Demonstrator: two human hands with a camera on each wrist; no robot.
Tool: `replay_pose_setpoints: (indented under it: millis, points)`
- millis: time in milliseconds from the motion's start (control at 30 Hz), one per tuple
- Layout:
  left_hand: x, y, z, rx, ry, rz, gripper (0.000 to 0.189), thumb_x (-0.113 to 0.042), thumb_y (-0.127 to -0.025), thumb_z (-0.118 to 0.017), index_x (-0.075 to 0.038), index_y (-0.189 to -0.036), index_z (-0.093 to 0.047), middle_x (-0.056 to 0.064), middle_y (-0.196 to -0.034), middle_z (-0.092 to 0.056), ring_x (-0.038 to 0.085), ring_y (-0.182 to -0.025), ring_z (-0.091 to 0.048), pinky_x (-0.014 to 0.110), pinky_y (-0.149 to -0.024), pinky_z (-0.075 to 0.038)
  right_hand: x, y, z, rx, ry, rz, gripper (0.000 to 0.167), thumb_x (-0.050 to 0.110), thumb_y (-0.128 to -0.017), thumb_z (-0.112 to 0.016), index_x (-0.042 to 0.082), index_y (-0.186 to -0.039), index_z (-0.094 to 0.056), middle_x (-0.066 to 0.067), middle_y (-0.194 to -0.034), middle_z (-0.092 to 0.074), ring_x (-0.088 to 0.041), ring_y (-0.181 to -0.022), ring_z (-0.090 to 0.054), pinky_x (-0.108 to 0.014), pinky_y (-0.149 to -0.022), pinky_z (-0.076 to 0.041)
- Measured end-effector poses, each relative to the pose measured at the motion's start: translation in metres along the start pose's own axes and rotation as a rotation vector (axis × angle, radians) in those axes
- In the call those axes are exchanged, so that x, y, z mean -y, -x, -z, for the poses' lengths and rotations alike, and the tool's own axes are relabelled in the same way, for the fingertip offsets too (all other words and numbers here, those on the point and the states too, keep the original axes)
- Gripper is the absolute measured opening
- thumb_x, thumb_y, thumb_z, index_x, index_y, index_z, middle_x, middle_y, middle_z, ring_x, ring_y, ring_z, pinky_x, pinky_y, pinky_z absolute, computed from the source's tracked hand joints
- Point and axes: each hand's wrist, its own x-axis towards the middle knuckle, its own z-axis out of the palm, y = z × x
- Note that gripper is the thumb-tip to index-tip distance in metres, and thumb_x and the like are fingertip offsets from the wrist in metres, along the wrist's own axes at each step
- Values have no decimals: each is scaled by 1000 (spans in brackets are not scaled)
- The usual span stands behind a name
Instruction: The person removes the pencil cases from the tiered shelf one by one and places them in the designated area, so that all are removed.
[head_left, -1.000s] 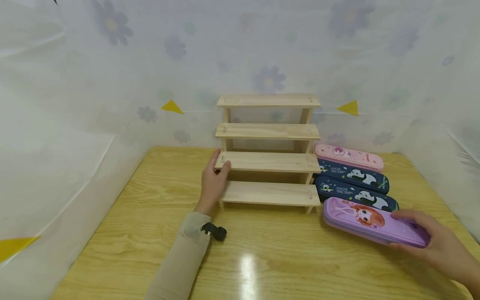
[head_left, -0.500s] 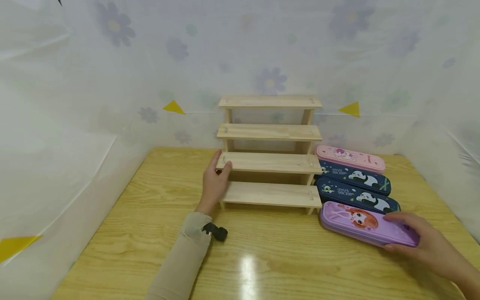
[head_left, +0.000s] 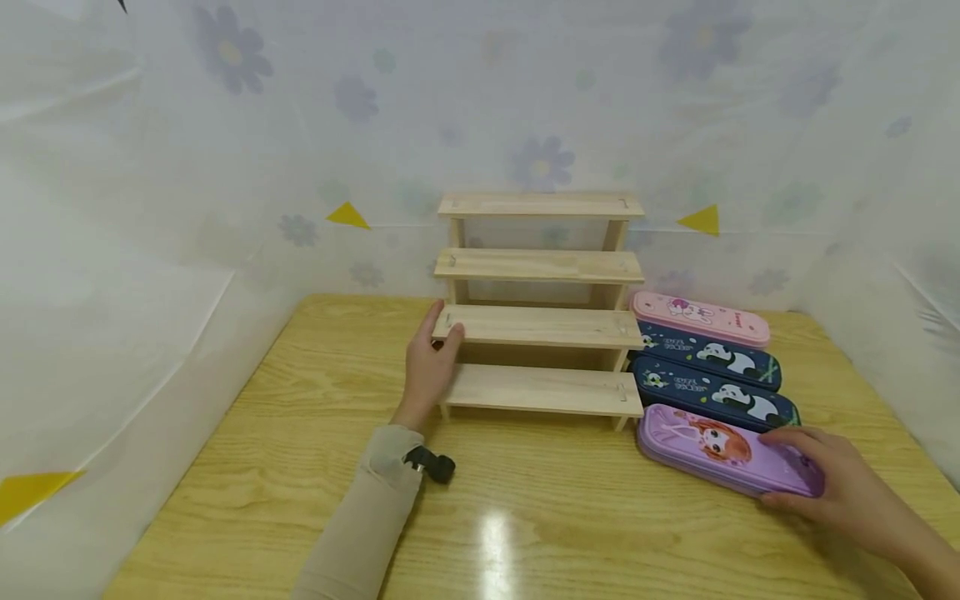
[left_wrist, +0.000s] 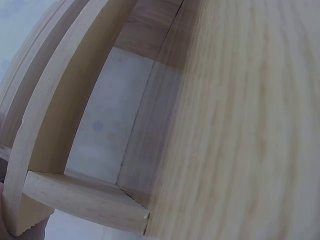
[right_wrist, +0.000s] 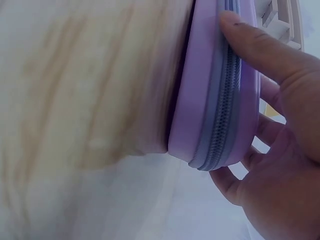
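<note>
A light wooden four-tier step rack (head_left: 536, 325) stands in the middle of the table. My left hand (head_left: 431, 362) grips the left end of its second shelf from the bottom, thumb on top; the left wrist view shows mostly shelf boards and only a sliver of hand. On the right, a purple pencil case (head_left: 727, 450) with a red-haired girl printed on it lies on the table, in front of a row of other cases. My right hand (head_left: 832, 483) holds its right end between thumb and fingers. The right wrist view shows the thumb at the case's zipper (right_wrist: 225, 105).
Two dark blue panda pencil cases (head_left: 720, 396) and a pink rabbit case (head_left: 701, 318) lie in a row right of the rack. Behind the wooden table (head_left: 322, 467) hangs a flowered white curtain (head_left: 420, 108) with yellow triangles.
My right hand has lowered the purple case and shifted it slightly left, beside the front panda case. My left hand keeps its hold on the rack.
</note>
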Motion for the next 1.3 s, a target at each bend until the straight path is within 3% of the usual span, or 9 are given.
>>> replay_pose_setpoints:
  millis: [200,333,433,500,667,800,967,1133,1300]
  points:
    - [1,-1,-1,0,-3,-5,59,-50,-99,-53,-33,-153,-35,-12,-149,-44,17,-50,-42,31,-52,-42,4,-3,5,-43,23,51,64,29,-66,-92,10,-120,-63,-24,-120,-57,-48,-108,-45,-65,-86,-31]
    - [2,-1,-1,-6,-10,-8,60,-49,-99,-54,-32,-153,-36,-13,-149,-43,15,-51,-42,30,-52,-42,6,-7,9,-105,47,123,60,26,-67,-92,14,-119,-65,-17,-117,-61,-33,-108,-50,-33,-94,-33]
    - [1,0,-1,-1,-8,-12,60,-49,-99,-54,-31,-154,-35,-12,-149,-43,15,-52,-43,30,-53,-42,9,-12,10,-147,53,172,56,22,-68,-92,15,-117,-66,-8,-113,-63,-10,-106,-50,-10,-84,-29]
    - [1,0,-1,0,-2,-15,61,-48,-99,-54,-30,-154,-35,-10,-149,-43,15,-52,-43,30,-53,-43,13,-16,11,-164,36,202,54,18,-68,-91,14,-116,-67,-5,-110,-65,0,-102,-48,-4,-82,-30]
    - [1,2,0,1,-7,-10,60,-49,-99,-54,-31,-153,-35,-4,-144,-50,17,-64,-55,32,-59,-47,23,-24,12,-169,-5,202,46,16,-73,-88,15,-115,-69,-5,-112,-65,7,-106,-45,0,-85,-28]
    - [-1,1,2,11,-15,-6,60,-50,-99,-53,-31,-153,-34,-3,-146,-47,31,-83,-63,35,-65,-50,32,-31,10,-184,-42,192,41,12,-79,-84,14,-117,-69,-6,-115,-62,7,-109,-43,0,-85,-25]
    - [-1,-1,4,5,-11,-12,61,-49,-99,-53,-28,-154,-34,-5,-153,-39,38,-88,-62,35,-68,-50,47,-44,9,-185,-102,105,35,17,-91,-73,16,-125,-65,-5,-125,-58,-6,-118,-45,-3,-93,-23]
    - [-4,-1,5,10,-13,-1,61,-47,-100,-54,-27,-154,-35,-9,-153,-37,38,-90,-63,38,-70,-51,59,-57,9,-199,-121,88,37,21,-95,-69,17,-131,-62,-7,-130,-57,4,-119,-42,-10,-86,-33]
    - [-7,0,4,29,-58,16,61,-47,-100,-53,-26,-154,-35,-5,-153,-39,26,-89,-63,40,-77,-52,69,-65,7,-230,-115,65,37,22,-96,-67,13,-131,-61,-13,-131,-57,-22,-114,-51,-21,-79,-40]
